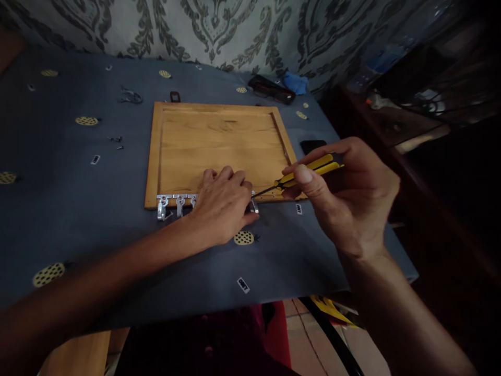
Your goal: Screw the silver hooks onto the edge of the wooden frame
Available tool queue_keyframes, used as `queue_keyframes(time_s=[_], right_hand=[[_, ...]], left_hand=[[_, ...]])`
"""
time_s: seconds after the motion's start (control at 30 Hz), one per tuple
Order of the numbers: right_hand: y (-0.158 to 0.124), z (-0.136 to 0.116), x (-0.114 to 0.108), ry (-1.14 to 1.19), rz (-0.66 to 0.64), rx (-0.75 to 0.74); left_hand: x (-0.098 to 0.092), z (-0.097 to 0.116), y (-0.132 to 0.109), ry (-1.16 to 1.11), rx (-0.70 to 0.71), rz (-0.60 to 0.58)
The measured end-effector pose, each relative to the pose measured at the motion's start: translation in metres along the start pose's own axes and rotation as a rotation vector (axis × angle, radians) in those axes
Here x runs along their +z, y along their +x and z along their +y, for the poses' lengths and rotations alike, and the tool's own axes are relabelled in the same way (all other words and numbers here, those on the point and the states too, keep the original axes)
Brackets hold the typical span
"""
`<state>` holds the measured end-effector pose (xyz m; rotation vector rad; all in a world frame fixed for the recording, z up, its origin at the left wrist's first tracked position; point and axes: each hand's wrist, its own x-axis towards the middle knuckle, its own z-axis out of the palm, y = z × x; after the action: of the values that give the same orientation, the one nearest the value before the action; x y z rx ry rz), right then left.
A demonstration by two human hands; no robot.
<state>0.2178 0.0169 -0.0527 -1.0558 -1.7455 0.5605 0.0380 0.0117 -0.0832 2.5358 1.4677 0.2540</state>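
A wooden panel (223, 141) with a raised frame lies flat on the cloth-covered table. Along its near edge runs a silver metal hook rack (180, 200), its hooks jutting toward me; the middle part is hidden. My left hand (223, 206) lies over the rack with bent fingers, pressing it against the panel's edge. In my right hand (348, 193), a yellow and black screwdriver (309, 171) is pinched between thumb and fingers. Its shaft slants down to the left, and the tip meets the rack's right end beside my left hand.
Small screws (116, 139) and pliers (132, 95) lie left of the panel. Behind it are a dark case (272, 89) and a blue cloth (295, 82). A black phone-like object (313, 146) lies to the right. The table's front edge is close to me.
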Motion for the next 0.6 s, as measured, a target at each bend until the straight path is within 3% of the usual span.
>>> queue_keyframes(time_s=[0.13, 0.23, 0.6], right_hand=[[0.005, -0.004, -0.012, 0.068, -0.178, 0.025], [0.006, -0.002, -0.016, 0.086, -0.238, -0.001], [0.002, 0.004, 0.004, 0.008, -0.028, -0.100]], left_hand=[[0.000, 0.000, 0.000, 0.011, 0.002, -0.001], [0.000, 0.000, 0.000, 0.019, 0.007, 0.017], [0.000, 0.001, -0.001, 0.008, 0.008, 0.013]])
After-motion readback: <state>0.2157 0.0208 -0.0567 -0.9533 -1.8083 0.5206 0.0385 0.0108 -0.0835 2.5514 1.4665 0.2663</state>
